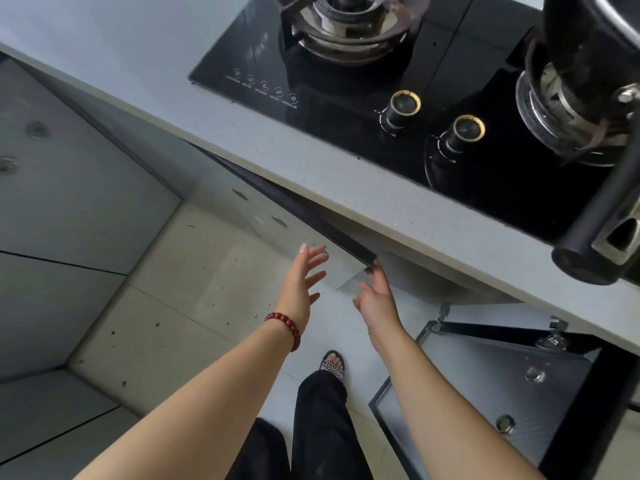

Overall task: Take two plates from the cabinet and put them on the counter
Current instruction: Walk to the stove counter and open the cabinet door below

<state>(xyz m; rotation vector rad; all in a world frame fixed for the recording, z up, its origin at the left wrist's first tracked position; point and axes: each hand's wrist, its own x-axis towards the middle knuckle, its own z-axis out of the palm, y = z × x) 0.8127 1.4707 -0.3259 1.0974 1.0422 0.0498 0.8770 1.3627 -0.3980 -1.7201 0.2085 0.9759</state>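
Note:
No plates are in view. Under the grey counter [304, 157] a pale cabinet door [287, 233] stands ajar, its dark top edge angled out from the counter front. My right hand [375, 299] has its fingertips on that door's outer corner, with the thumb below the panel edge. My left hand [301, 285], with a red bead bracelet on its wrist, hovers just left of the corner, fingers spread and holding nothing. The inside of the cabinet is hidden by the door and the counter.
A black gas hob [346, 98] with two knobs is set into the counter. A dark pan [588, 46] sits on the right burner, its handle [588, 220] jutting past the counter edge. Another cabinet door [485, 393] hangs open at lower right. My sandalled foot [332, 365] is on the tiled floor.

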